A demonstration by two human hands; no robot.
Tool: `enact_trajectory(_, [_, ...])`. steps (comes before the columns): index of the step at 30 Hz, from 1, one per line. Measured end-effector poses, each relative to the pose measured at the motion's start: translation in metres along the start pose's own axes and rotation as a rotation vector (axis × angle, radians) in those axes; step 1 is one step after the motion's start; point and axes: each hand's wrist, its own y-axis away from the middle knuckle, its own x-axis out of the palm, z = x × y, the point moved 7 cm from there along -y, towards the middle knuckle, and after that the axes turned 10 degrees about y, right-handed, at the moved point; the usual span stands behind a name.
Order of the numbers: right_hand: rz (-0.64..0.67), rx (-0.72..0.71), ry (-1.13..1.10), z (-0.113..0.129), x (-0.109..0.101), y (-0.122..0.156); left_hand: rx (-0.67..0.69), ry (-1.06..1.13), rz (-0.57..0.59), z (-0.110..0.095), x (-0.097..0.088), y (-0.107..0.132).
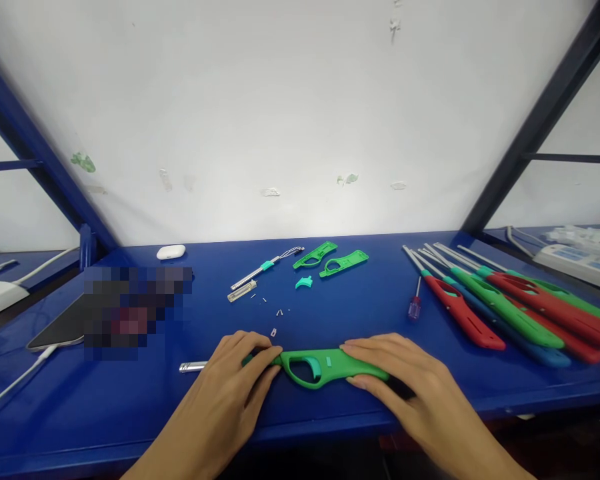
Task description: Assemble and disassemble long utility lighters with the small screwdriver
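Note:
A green long-necked gas lighter (333,368) lies level across the front of the blue table, its metal tube pointing left and its teal trigger showing inside the loop. My left hand (240,373) grips it where the tube meets the body, fingers closed. At the other end, my right hand (405,370) pinches the handle between thumb and fingers. Just beyond the left hand are a tiny pinkish part (273,332) and several small metal bits. Farther back lie a loose teal trigger (304,283), a clear fuel tank (242,291) and a metal tube with a wire (255,273).
Two green shell halves (344,263) lie near the wall. On the right are a small screwdriver (415,307) and a pile of red, green and blue lighters (465,313). A white earbud case (171,252) and a phone on a cable (63,323) are on the left.

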Motion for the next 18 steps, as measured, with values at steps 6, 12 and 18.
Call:
enact_trajectory(6, [0.019, -0.039, 0.043, 0.0036, 0.0000, 0.0016, 0.147, -0.204, -0.014, -0.0102, 0.0014, -0.0026])
enact_trajectory(12, [0.048, -0.048, 0.107, 0.0062, 0.0007, 0.0013, 0.180, -0.258, -0.009, -0.0100, 0.0048, -0.0035])
enact_trajectory(18, [0.073, -0.037, 0.126, 0.0044, 0.0042, 0.0022, 0.125, -0.246, -0.014, -0.0062, 0.0054, -0.0010])
